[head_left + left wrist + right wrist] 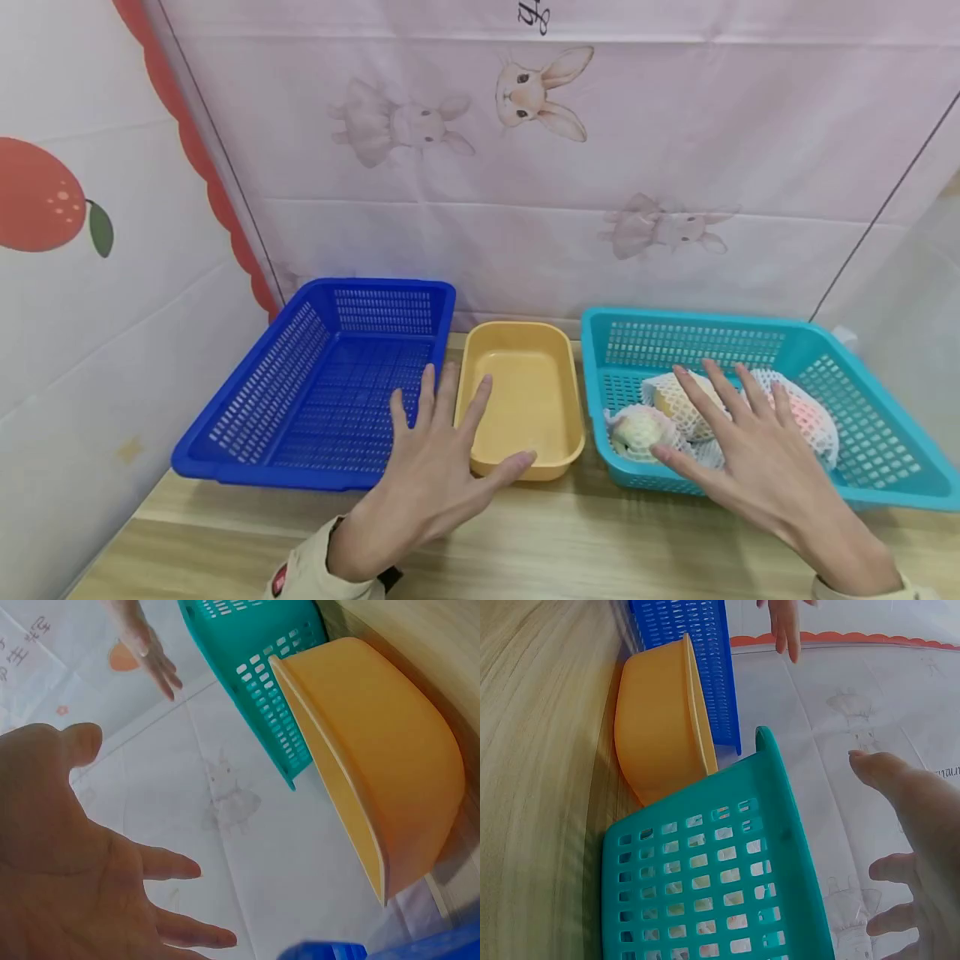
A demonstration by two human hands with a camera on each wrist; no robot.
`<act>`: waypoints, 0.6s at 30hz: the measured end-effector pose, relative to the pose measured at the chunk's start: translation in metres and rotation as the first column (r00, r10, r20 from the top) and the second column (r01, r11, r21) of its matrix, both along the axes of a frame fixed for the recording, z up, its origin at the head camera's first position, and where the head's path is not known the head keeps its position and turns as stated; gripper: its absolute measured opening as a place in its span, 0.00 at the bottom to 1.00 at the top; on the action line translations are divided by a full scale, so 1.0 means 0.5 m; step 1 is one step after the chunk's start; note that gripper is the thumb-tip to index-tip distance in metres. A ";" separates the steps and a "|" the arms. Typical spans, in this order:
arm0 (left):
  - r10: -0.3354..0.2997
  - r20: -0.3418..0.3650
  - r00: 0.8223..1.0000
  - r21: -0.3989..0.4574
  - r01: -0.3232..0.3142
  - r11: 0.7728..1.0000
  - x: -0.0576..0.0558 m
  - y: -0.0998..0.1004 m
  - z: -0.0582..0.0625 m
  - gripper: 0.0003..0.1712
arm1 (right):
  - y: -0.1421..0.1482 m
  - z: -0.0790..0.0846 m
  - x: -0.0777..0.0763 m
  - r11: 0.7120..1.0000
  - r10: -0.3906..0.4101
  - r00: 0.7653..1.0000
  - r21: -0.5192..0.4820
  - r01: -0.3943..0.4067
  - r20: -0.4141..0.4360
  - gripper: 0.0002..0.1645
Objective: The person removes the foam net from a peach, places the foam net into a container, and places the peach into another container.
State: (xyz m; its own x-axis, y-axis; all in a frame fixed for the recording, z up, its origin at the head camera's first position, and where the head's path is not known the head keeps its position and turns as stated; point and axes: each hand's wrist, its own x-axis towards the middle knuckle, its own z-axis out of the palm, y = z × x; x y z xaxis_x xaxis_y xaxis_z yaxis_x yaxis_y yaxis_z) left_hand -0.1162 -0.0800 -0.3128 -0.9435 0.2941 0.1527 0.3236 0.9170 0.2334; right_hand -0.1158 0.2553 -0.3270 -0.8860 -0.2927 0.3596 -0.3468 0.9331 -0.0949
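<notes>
My left hand point(431, 467) hovers with fingers spread, palm down, between the blue basket point(247, 467) and the yellow tub point(525, 392). It holds nothing. Over the front of the turquoise basket point(892, 417), my right hand point(765, 467) is also spread and holds nothing. That basket contains several round, fruit-like things in white foam nets; a pale one point(641, 431) lies at the left, a yellowish one point(678, 404) behind it, a pinkish one point(806, 421) at the right. The right hand partly hides them in the head view. Both wrist views show the hands above the containers' rims.
All three containers stand side by side on a wooden table point(600, 542), the yellow tub in the middle. Behind them rises a pale pink cloth point(450, 250) printed with rabbits. A white panel point(90, 350) with a red scalloped edge borders the left side.
</notes>
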 end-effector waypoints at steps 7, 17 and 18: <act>-0.021 -0.019 1.000 0.119 0.023 0.993 -0.006 0.014 -0.004 0.47 | 0.012 0.011 -0.007 0.998 0.027 0.999 -0.054 -0.026 0.019 0.49; -0.030 -0.131 0.991 0.128 0.047 0.991 -0.007 0.075 -0.013 0.25 | 0.043 0.023 -0.037 0.992 0.127 0.992 -0.023 -0.127 0.011 0.35; -0.035 -0.143 0.989 0.129 0.053 0.990 -0.007 0.086 -0.017 0.25 | 0.044 0.025 -0.039 0.992 0.124 0.992 -0.015 -0.124 0.021 0.36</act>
